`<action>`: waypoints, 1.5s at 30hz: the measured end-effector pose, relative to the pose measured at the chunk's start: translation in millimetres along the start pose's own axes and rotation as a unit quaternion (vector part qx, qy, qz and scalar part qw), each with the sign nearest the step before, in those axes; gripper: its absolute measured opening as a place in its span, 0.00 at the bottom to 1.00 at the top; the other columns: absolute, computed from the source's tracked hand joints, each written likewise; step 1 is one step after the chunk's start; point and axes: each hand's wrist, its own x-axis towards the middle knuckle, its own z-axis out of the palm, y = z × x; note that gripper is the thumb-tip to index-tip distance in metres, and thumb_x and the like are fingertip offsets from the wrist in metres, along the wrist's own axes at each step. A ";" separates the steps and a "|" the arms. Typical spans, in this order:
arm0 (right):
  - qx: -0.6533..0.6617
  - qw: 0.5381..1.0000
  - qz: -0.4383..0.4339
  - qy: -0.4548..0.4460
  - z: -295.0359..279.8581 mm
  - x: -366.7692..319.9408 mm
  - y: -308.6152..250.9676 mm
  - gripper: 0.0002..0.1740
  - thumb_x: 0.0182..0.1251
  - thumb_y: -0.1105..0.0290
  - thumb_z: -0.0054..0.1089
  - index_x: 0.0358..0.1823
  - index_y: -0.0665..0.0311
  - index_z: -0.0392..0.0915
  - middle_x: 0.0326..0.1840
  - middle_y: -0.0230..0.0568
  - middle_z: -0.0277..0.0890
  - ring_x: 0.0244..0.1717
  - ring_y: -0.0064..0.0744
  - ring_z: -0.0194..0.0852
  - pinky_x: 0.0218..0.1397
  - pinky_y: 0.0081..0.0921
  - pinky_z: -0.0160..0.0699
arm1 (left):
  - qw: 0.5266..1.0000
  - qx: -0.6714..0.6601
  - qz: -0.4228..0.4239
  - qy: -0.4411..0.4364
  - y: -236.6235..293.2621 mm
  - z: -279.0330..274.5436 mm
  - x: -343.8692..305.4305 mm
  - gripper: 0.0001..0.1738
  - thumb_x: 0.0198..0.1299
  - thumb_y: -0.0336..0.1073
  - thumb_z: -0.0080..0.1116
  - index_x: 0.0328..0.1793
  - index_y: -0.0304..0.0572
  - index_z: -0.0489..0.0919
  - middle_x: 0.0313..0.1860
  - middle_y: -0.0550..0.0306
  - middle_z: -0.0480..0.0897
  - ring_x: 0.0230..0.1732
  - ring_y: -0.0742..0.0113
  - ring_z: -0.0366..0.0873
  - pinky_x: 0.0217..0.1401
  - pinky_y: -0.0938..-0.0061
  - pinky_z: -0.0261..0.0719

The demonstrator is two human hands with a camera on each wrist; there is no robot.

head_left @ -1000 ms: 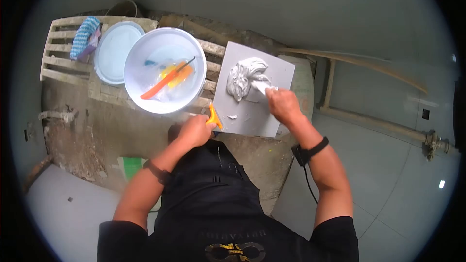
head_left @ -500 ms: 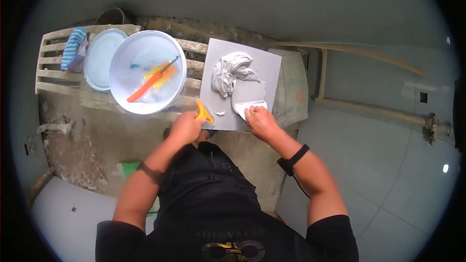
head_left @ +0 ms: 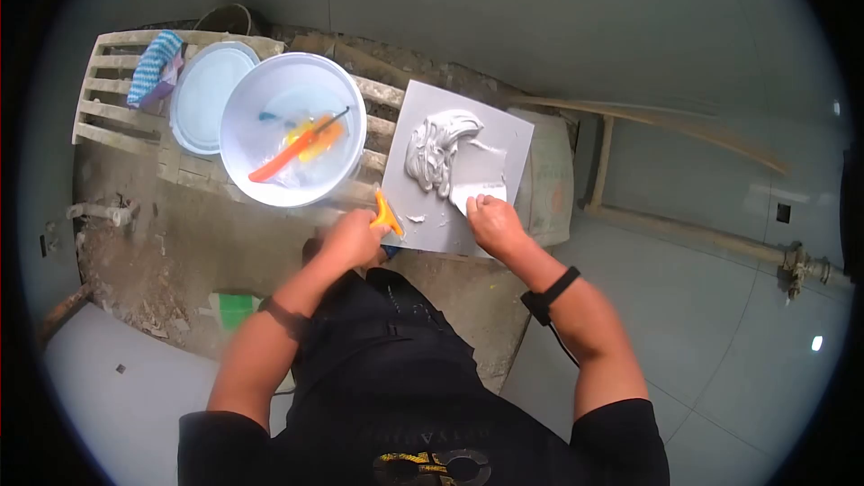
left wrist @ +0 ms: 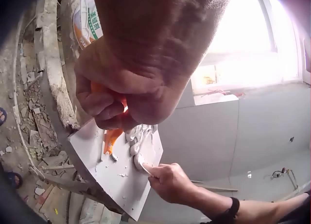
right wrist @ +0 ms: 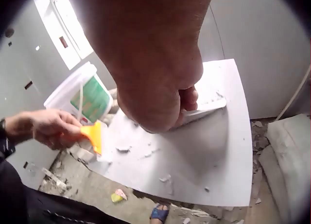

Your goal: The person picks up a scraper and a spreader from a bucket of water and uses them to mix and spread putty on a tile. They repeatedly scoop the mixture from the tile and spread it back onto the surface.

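My left hand (head_left: 354,238) grips an orange-yellow scraper (head_left: 387,211) by its handle, over the near left corner of a pale grey tile (head_left: 517,139). In the left wrist view the curled fingers wrap the handle. My right hand (head_left: 495,223) pinches a white scraper (head_left: 465,195), its blade low over the tile's near right part, beside a thick heap of grey-white paste (head_left: 432,151). A smooth film of paste runs right of the heap, above the blade. Small crumbs of paste (right wrist: 165,178) dot the tile's near side.
The tile lies on a slatted wooden bench (head_left: 117,132). Left of it stands a white bucket (head_left: 237,108) holding an orange-handled tool (head_left: 286,160) and plastic wrapping. A pale blue lid (head_left: 198,112) and striped cloth (head_left: 155,67) lie farther left. A sack (head_left: 553,180) sits right of the tile.
The right hand has drawn the white scraper from the heap toward the near edge, leaving a smooth strip of paste. My left hand keeps its hold on the orange-yellow scraper near the corner.
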 end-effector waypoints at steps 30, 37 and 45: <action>0.621 0.693 0.358 0.078 -1.1 22.9 58.5 0.11 0.66 0.72 0.60 0.43 0.73 0.84 0.34 0.28 0.80 0.31 0.19 0.72 0.36 0.27 0.74 | 1.000 -0.009 -0.010 -0.014 -2.4 1.4 -4.0 0.18 0.65 0.43 0.63 0.42 0.30 0.84 0.36 0.33 0.84 0.42 0.36 0.82 0.47 0.52 0.78; 0.174 0.964 0.099 0.174 -85.8 32.6 10.0 0.13 0.63 0.76 0.57 0.49 0.69 0.82 0.35 0.49 0.83 0.33 0.45 0.79 0.38 0.40 0.80 | 0.999 -0.013 0.028 0.026 -16.0 11.2 -5.2 0.17 0.65 0.42 0.64 0.41 0.29 0.83 0.34 0.34 0.82 0.40 0.37 0.82 0.45 0.54 0.77; -0.037 0.995 0.034 0.087 22.1 -11.3 -41.2 0.20 0.56 0.75 0.55 0.49 0.81 0.78 0.48 0.71 0.81 0.37 0.50 0.84 0.40 0.37 0.87 | 0.999 -0.029 0.016 -0.007 -9.6 2.6 -8.7 0.18 0.64 0.43 0.64 0.41 0.30 0.84 0.33 0.33 0.83 0.40 0.38 0.83 0.43 0.54 0.77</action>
